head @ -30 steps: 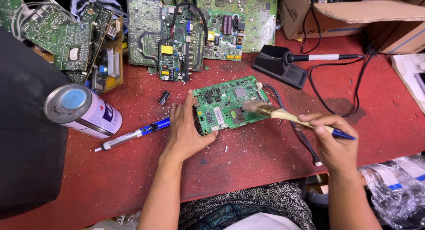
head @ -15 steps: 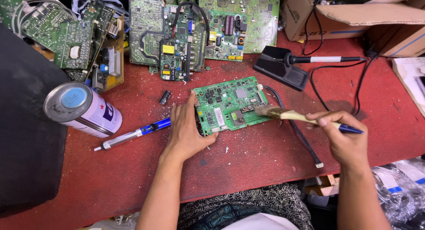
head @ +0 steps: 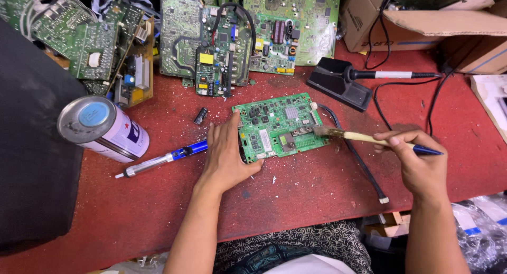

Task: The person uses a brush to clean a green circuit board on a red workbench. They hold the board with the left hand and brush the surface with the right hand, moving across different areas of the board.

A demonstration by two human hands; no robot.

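Note:
A small green circuit board lies flat on the red bench. My left hand grips the board's left edge, thumb under its lower corner. My right hand holds a paintbrush with a pale wooden shaft and blue end. Its bristles touch the board's right edge.
A spray can lies on its side at the left, a blue-handled desoldering pump beside my left hand. Several green circuit boards are piled at the back. A soldering iron on a black stand, cardboard boxes and black cables are at the right.
The brush tip has slid right, from over the board's middle to its right edge, and my right hand moved right with it. My left hand stays on the board.

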